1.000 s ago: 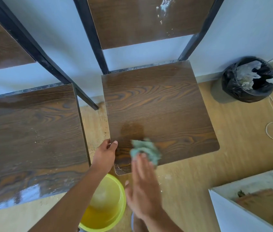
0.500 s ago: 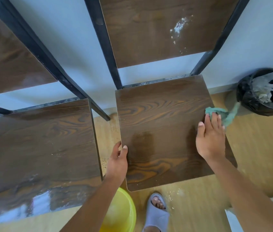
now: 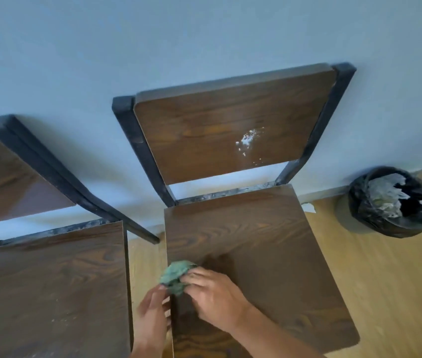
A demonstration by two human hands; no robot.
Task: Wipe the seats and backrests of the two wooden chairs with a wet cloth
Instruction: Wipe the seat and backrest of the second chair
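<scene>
Two dark wooden chairs with black metal frames stand side by side against a pale wall. The right chair's seat (image 3: 269, 254) carries a bunched green cloth (image 3: 175, 276) near its left edge. My right hand (image 3: 215, 298) presses on that cloth. My left hand (image 3: 151, 321) grips the seat's left edge just beside the cloth. The right backrest (image 3: 204, 135) shows a white powdery stain (image 3: 247, 142). The left chair's seat (image 3: 49, 293) looks dusty, and its backrest (image 3: 5, 182) is cut off at the frame's left.
A black-bagged waste bin (image 3: 392, 202) full of crumpled plastic stands on the wooden floor (image 3: 385, 280) to the right of the chairs, by the wall. A narrow gap of floor separates the two seats. A white cord lies at the far right edge.
My right hand has swept the cloth from the seat's right edge back to its left edge. The view has tilted up, showing the whole right backrest; the yellow bucket has left the view.
</scene>
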